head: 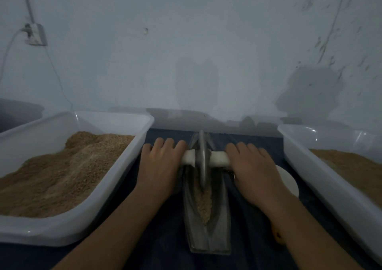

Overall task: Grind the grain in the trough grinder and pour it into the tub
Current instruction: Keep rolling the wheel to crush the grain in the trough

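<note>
Two tubs (68,224) (322,166), two hands (160,164) (255,167)

Premises are presenting as a small manual grain-processing workroom, not a fitted kitchen. A bare, stained pale-blue plaster wall (206,52) is standing beyond both hands, carrying a surface-mounted white socket box (35,34) with trailing cable, up and to the left of the left hand (160,164). Large white rectangular plastic tubs of brown grain are sitting outboard of each hand (115,166) (322,166). A dark blue cloth (165,238) is covering the work surface beneath the wrists.
</note>
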`<state>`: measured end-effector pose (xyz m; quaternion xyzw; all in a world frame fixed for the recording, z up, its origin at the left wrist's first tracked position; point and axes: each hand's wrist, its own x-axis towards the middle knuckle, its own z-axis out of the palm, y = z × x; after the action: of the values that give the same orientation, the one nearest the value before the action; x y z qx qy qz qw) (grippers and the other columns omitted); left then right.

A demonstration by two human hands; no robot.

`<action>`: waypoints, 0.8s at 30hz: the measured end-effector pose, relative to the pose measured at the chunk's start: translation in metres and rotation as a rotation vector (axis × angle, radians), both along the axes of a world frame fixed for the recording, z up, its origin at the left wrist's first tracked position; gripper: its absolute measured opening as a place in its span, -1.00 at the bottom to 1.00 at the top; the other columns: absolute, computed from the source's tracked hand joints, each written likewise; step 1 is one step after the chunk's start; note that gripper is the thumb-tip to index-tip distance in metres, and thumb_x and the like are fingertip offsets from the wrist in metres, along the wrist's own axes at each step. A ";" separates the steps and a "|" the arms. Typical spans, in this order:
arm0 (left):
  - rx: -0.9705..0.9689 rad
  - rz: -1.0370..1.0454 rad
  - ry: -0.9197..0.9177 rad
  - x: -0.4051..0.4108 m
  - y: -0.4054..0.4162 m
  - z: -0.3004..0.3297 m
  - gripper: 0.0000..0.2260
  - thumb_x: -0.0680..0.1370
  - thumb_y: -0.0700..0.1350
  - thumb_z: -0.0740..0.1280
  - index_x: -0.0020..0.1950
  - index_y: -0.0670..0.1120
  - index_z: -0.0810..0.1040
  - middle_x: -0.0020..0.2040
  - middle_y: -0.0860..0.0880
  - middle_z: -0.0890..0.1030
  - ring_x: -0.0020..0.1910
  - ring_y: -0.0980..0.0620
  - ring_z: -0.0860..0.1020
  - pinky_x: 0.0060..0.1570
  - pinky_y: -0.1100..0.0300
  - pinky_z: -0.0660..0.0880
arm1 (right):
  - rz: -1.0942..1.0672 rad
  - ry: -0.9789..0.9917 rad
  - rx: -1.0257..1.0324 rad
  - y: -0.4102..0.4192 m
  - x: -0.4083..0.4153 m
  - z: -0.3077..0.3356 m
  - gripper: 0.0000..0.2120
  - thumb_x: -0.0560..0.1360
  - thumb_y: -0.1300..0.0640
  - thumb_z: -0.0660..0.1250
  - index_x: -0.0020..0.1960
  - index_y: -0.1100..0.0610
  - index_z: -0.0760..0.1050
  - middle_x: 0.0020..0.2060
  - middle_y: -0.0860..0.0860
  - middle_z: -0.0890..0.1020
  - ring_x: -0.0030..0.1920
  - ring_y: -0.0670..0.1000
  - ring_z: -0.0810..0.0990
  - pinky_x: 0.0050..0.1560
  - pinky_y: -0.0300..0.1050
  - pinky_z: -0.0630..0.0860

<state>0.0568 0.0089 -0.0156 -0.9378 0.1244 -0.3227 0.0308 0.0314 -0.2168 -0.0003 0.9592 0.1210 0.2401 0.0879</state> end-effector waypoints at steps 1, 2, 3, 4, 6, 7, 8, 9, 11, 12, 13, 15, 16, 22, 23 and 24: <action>-0.019 0.002 0.013 0.002 0.001 -0.001 -0.67 0.49 -0.02 0.41 0.18 0.07 0.38 0.10 0.01 0.48 0.12 -0.10 0.45 0.02 0.03 0.33 | -0.030 -0.027 -0.010 0.002 0.003 -0.001 -0.74 0.53 0.18 0.25 0.21 0.04 0.41 0.00 0.01 0.47 -0.02 0.08 0.44 -0.04 0.00 0.31; -0.038 -0.015 0.031 0.003 0.003 -0.002 -0.67 0.51 -0.04 0.39 0.20 0.07 0.36 0.13 0.01 0.45 0.15 -0.09 0.43 0.06 0.04 0.33 | -0.042 -0.046 -0.010 0.003 0.003 -0.002 -0.73 0.52 0.21 0.23 0.21 0.07 0.43 -0.01 0.03 0.48 -0.03 0.10 0.44 -0.04 0.01 0.32; -0.052 -0.043 0.058 0.003 0.006 -0.002 -0.67 0.53 -0.06 0.37 0.23 0.08 0.34 0.15 0.02 0.43 0.18 -0.08 0.41 0.10 0.05 0.33 | -0.038 -0.042 -0.013 0.003 0.002 -0.002 -0.74 0.54 0.21 0.22 0.22 0.06 0.43 -0.01 0.02 0.48 -0.03 0.10 0.44 -0.04 0.01 0.32; -0.057 -0.077 0.093 0.001 0.009 -0.001 -0.67 0.55 -0.07 0.36 0.24 0.09 0.33 0.16 0.04 0.41 0.19 -0.07 0.39 0.13 0.04 0.33 | -0.012 -0.028 -0.018 0.000 -0.001 -0.001 -0.75 0.56 0.18 0.22 0.22 0.03 0.40 0.00 -0.01 0.46 -0.03 0.07 0.43 -0.03 0.00 0.33; -0.057 -0.173 0.161 -0.008 0.018 0.002 -0.68 0.56 -0.08 0.34 0.23 0.13 0.31 0.12 0.08 0.40 0.14 -0.03 0.38 0.11 0.03 0.33 | 0.078 0.051 0.007 -0.009 -0.011 0.001 -0.79 0.58 0.07 0.25 0.18 -0.06 0.31 -0.05 -0.10 0.40 -0.08 -0.01 0.39 -0.07 -0.03 0.31; -0.053 -0.224 0.169 -0.016 0.022 0.003 -0.69 0.56 -0.08 0.33 0.21 0.16 0.29 0.08 0.11 0.39 0.09 0.01 0.36 0.07 0.04 0.31 | 0.119 0.102 0.033 -0.014 -0.019 0.004 -0.78 0.59 0.02 0.28 0.13 -0.10 0.26 -0.09 -0.14 0.36 -0.13 -0.04 0.37 -0.11 -0.04 0.31; -0.046 -0.269 0.149 -0.024 0.026 0.004 -0.68 0.54 -0.09 0.33 0.17 0.18 0.29 0.04 0.14 0.37 0.04 0.03 0.34 0.02 0.04 0.28 | 0.155 0.146 0.068 -0.018 -0.027 0.006 -0.76 0.59 -0.02 0.31 0.07 -0.13 0.22 -0.13 -0.17 0.35 -0.17 -0.08 0.36 -0.14 -0.06 0.32; -0.032 -0.301 0.112 -0.030 0.028 0.004 -0.67 0.50 -0.12 0.34 0.15 0.17 0.30 0.01 0.14 0.36 -0.01 0.05 0.32 -0.02 0.04 0.27 | 0.187 0.185 0.112 -0.021 -0.033 0.008 -0.73 0.58 -0.04 0.32 0.01 -0.15 0.18 -0.17 -0.18 0.37 -0.20 -0.11 0.38 -0.18 -0.08 0.35; -0.009 -0.301 0.056 -0.032 0.027 0.001 -0.64 0.44 -0.16 0.36 0.13 0.14 0.33 0.00 0.11 0.37 -0.03 0.03 0.33 -0.05 0.04 0.29 | 0.204 0.230 0.164 -0.024 -0.034 0.009 -0.69 0.57 -0.04 0.33 -0.03 -0.16 0.16 -0.20 -0.16 0.39 -0.23 -0.11 0.41 -0.24 -0.09 0.37; 0.012 -0.263 0.063 -0.028 0.023 0.001 -0.63 0.43 -0.17 0.36 0.14 0.11 0.33 0.03 0.09 0.37 0.00 0.00 0.34 -0.02 0.02 0.32 | 0.179 0.219 0.156 -0.022 -0.029 0.008 -0.69 0.57 -0.03 0.33 -0.02 -0.15 0.15 -0.19 -0.16 0.38 -0.21 -0.11 0.41 -0.24 -0.08 0.36; 0.028 -0.204 0.076 -0.023 0.017 0.001 -0.62 0.44 -0.16 0.37 0.17 0.09 0.33 0.07 0.06 0.38 0.05 -0.03 0.36 0.04 0.01 0.35 | 0.145 0.184 0.127 -0.019 -0.022 0.007 -0.70 0.57 -0.01 0.32 0.00 -0.13 0.15 -0.18 -0.16 0.35 -0.19 -0.07 0.41 -0.21 -0.06 0.34; 0.035 -0.079 0.087 -0.010 0.006 0.001 -0.62 0.48 -0.13 0.37 0.22 0.05 0.32 0.15 0.02 0.38 0.13 -0.08 0.38 0.12 0.02 0.35 | 0.074 0.076 0.055 -0.007 -0.008 0.005 -0.77 0.56 0.07 0.29 0.10 -0.05 0.25 -0.10 -0.10 0.38 -0.09 0.02 0.43 -0.13 -0.02 0.29; 0.029 -0.027 0.099 -0.006 0.002 0.002 -0.64 0.51 -0.11 0.36 0.24 0.04 0.32 0.17 0.00 0.39 0.15 -0.09 0.39 0.13 0.03 0.35 | 0.025 0.032 0.023 -0.001 -0.002 0.004 -0.78 0.54 0.12 0.27 0.15 0.01 0.32 -0.05 -0.04 0.43 -0.05 0.07 0.44 -0.10 0.00 0.30; -0.035 -0.103 0.208 -0.016 0.012 0.004 -0.66 0.56 -0.01 0.32 0.26 0.10 0.25 0.12 0.04 0.41 0.13 -0.06 0.43 0.14 -0.01 0.38 | 0.092 0.009 -0.008 -0.004 -0.012 0.007 -0.82 0.56 0.09 0.20 0.14 -0.04 0.29 -0.04 -0.08 0.40 -0.07 0.02 0.38 -0.07 -0.01 0.25; -0.042 -0.160 0.211 -0.023 0.018 0.006 -0.70 0.56 0.00 0.30 0.20 0.14 0.23 0.06 0.07 0.41 0.08 -0.03 0.43 0.08 0.00 0.37 | 0.116 0.045 0.009 -0.009 -0.020 0.008 -0.81 0.57 0.05 0.23 0.08 -0.09 0.22 -0.09 -0.12 0.36 -0.13 -0.01 0.34 -0.11 -0.02 0.22; -0.043 -0.213 0.210 -0.031 0.023 0.007 -0.72 0.56 0.00 0.27 0.13 0.18 0.19 0.00 0.11 0.38 0.00 0.01 0.42 0.00 0.02 0.34 | 0.141 0.073 0.026 -0.013 -0.028 0.009 -0.77 0.57 0.02 0.26 0.05 -0.12 0.18 -0.13 -0.15 0.33 -0.17 -0.04 0.32 -0.14 -0.04 0.20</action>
<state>0.0256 0.0317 -0.0082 -0.9483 0.2190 -0.2267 -0.0371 0.0032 -0.2295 0.0085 0.9574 0.1880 0.2123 0.0540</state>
